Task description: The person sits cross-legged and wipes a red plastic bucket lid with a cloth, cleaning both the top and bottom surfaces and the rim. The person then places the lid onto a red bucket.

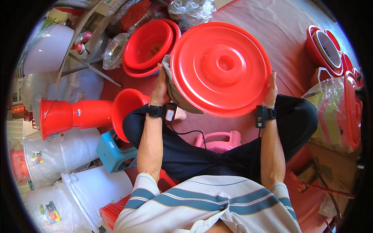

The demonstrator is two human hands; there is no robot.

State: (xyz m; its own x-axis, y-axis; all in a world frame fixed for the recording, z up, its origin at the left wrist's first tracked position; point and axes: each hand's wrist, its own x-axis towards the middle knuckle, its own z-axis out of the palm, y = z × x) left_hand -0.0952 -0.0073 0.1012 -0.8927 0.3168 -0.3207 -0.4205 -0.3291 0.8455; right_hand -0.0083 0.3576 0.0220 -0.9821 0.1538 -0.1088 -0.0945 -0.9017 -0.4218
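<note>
A round red plastic lid [189, 67] with a raised ring and a dimpled centre is held up in front of me, its top face towards me. My right hand [271, 91] grips its right rim, the fingers mostly hidden behind it. At the left rim, my left hand [161, 88] holds a grey-brown cloth [177, 93] against the lid. Part of the cloth hangs behind the lid, and I cannot see how far it reaches. Both wrists wear black straps with small devices. Below the lid, between my knees, stands a pink plastic stool [218, 141].
Red basins [148, 43] lie beyond my left hand. To the left are red buckets [90, 115], a blue-green stool [112, 153] and white buckets [99, 189] in plastic wrap. More red basins [316, 49] and a wrapped red-lidded container [329, 113] stand right. Red sheeting [262, 26] covers the floor.
</note>
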